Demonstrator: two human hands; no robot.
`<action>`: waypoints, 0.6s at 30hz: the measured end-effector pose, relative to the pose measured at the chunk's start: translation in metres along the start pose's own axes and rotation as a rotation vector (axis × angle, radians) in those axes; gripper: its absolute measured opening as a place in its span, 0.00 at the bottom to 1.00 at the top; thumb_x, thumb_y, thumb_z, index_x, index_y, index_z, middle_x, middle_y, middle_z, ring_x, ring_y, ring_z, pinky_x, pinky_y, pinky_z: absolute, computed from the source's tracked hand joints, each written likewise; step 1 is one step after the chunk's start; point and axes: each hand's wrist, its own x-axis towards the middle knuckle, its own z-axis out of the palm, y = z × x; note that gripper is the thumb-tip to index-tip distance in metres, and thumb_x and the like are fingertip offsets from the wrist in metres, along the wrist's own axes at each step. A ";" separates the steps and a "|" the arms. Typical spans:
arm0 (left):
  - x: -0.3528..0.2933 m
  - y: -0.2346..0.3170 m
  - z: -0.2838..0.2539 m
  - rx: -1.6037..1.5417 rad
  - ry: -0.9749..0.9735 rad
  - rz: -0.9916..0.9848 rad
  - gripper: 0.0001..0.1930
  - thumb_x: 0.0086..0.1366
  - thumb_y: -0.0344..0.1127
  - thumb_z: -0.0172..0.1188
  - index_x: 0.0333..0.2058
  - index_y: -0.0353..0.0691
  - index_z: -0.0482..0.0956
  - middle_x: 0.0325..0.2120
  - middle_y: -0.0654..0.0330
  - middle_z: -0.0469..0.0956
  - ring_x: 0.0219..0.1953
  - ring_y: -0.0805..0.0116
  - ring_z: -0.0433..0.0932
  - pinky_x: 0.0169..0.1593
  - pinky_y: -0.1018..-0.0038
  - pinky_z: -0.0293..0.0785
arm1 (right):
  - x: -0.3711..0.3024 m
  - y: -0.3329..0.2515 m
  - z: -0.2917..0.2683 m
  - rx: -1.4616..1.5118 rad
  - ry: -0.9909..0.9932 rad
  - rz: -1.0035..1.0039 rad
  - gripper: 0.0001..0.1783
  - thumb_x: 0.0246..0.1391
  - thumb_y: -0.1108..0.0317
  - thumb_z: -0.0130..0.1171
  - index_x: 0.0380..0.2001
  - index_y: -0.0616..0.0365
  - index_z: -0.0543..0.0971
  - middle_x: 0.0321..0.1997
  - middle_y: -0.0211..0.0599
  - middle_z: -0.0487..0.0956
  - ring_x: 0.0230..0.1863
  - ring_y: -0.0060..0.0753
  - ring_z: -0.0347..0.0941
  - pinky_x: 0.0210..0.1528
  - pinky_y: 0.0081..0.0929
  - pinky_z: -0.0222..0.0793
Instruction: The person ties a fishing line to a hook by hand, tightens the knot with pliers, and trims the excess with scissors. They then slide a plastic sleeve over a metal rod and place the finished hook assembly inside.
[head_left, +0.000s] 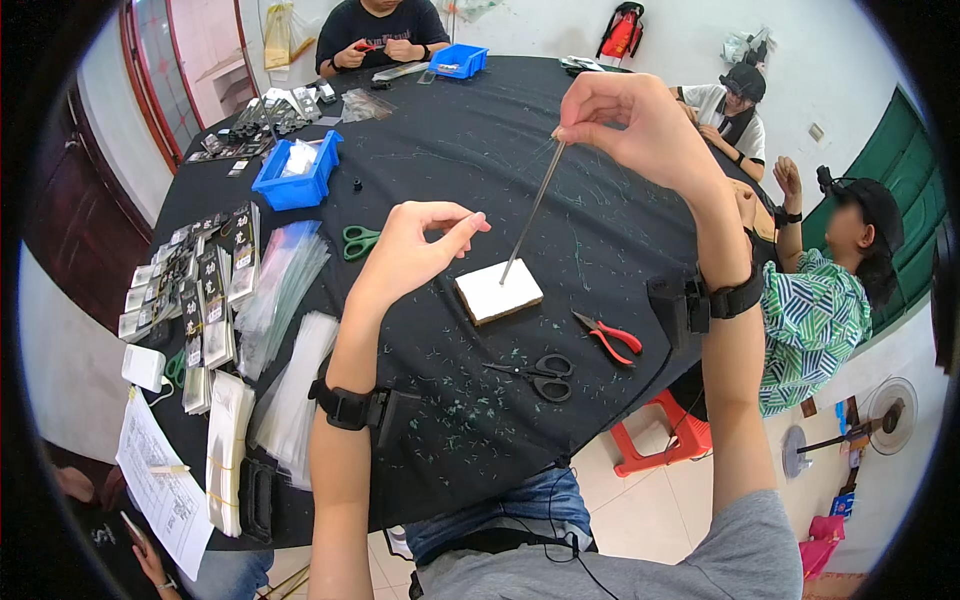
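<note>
The black-covered surface (420, 165) spreads out in front of me, the widest thing here. Toward its left edge lie dark printed packets (213, 290) in overlapping rows, with clear plastic sleeves (285, 285) fanned just beside them. Beyond the sleeves sits a blue bin (290, 193) with something white inside.

My right grip (625, 125) is raised high, thumb and fingertips pinching the top end of a thin metallic rod. My left grip (415, 245) is held lower, to the left of the rod and apart from it, thumb and forefinger drawn close; I cannot tell whether they touch or pinch something fine.

The thin metallic rod (531, 213) slants down from my right fingertips, its lower end at the top of a white block (485, 289) with brownish sides, which lies flat on the cloth. Nearer me are black scissors (549, 378) and, to their right, red-handled pliers (612, 342), slightly open. Smallest of all, green scraps (455, 415) are scattered near the scissors.
</note>
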 end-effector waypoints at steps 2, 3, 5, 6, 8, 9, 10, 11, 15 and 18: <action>0.000 -0.001 0.003 -0.017 -0.016 -0.011 0.12 0.65 0.37 0.56 0.34 0.33 0.83 0.20 0.66 0.76 0.24 0.81 0.71 0.29 0.82 0.67 | 0.003 -0.001 0.000 0.008 -0.022 -0.002 0.04 0.45 0.81 0.61 0.26 0.64 0.76 0.25 0.35 0.81 0.32 0.22 0.79 0.38 0.19 0.73; 0.001 -0.004 0.005 -0.017 -0.014 -0.012 0.12 0.65 0.37 0.56 0.34 0.33 0.83 0.20 0.66 0.76 0.24 0.81 0.71 0.29 0.82 0.67 | 0.005 -0.001 -0.001 0.015 -0.042 -0.002 0.04 0.45 0.81 0.60 0.26 0.64 0.76 0.26 0.34 0.81 0.33 0.22 0.79 0.38 0.19 0.73; 0.003 -0.011 0.010 -0.076 -0.043 -0.026 0.12 0.65 0.37 0.56 0.34 0.33 0.82 0.21 0.65 0.76 0.25 0.80 0.72 0.31 0.81 0.68 | 0.005 0.003 -0.003 0.056 -0.093 0.035 0.03 0.48 0.80 0.60 0.27 0.64 0.76 0.28 0.33 0.81 0.35 0.23 0.79 0.41 0.19 0.73; 0.004 -0.012 0.012 -0.077 -0.043 -0.026 0.12 0.65 0.37 0.56 0.34 0.33 0.82 0.21 0.65 0.76 0.25 0.80 0.72 0.31 0.81 0.68 | 0.005 0.004 -0.005 0.097 -0.141 0.072 0.02 0.51 0.78 0.60 0.29 0.64 0.77 0.30 0.32 0.81 0.38 0.23 0.79 0.44 0.19 0.73; 0.004 -0.013 0.015 -0.105 -0.071 -0.017 0.12 0.65 0.37 0.56 0.34 0.32 0.82 0.21 0.65 0.77 0.26 0.80 0.73 0.33 0.81 0.69 | 0.005 0.006 -0.007 0.114 -0.157 0.074 0.01 0.52 0.78 0.59 0.29 0.64 0.77 0.31 0.33 0.81 0.39 0.24 0.79 0.45 0.19 0.73; 0.005 -0.013 0.016 -0.105 -0.071 -0.017 0.12 0.65 0.37 0.56 0.34 0.32 0.82 0.21 0.65 0.77 0.26 0.80 0.73 0.33 0.81 0.69 | 0.004 0.006 -0.007 0.131 -0.172 0.075 0.01 0.52 0.78 0.59 0.29 0.64 0.77 0.32 0.34 0.81 0.40 0.24 0.79 0.45 0.19 0.73; 0.005 -0.014 0.017 -0.105 -0.081 -0.017 0.13 0.65 0.37 0.56 0.35 0.32 0.82 0.22 0.64 0.77 0.26 0.80 0.74 0.33 0.81 0.69 | 0.003 0.008 -0.007 0.131 -0.172 0.075 0.01 0.52 0.78 0.59 0.29 0.64 0.77 0.32 0.34 0.81 0.40 0.24 0.79 0.45 0.19 0.73; 0.005 -0.014 0.018 -0.106 -0.090 -0.017 0.13 0.65 0.37 0.56 0.35 0.32 0.82 0.22 0.64 0.78 0.27 0.79 0.74 0.34 0.80 0.70 | 0.001 0.012 -0.006 0.151 -0.131 0.032 0.02 0.51 0.78 0.58 0.30 0.65 0.77 0.31 0.34 0.81 0.37 0.24 0.79 0.43 0.20 0.73; 0.003 -0.015 0.018 -0.099 -0.088 -0.032 0.13 0.65 0.37 0.55 0.35 0.32 0.82 0.22 0.63 0.78 0.27 0.79 0.75 0.34 0.81 0.70 | -0.006 0.006 -0.003 0.134 0.020 0.019 0.04 0.53 0.77 0.56 0.33 0.65 0.76 0.32 0.36 0.82 0.36 0.24 0.79 0.42 0.21 0.74; 0.001 -0.014 0.013 -0.121 -0.088 -0.053 0.13 0.65 0.37 0.56 0.35 0.32 0.82 0.22 0.63 0.78 0.27 0.78 0.75 0.34 0.80 0.71 | -0.019 -0.015 0.003 -0.031 0.165 0.002 0.05 0.54 0.76 0.56 0.34 0.66 0.76 0.31 0.37 0.81 0.36 0.25 0.80 0.42 0.22 0.74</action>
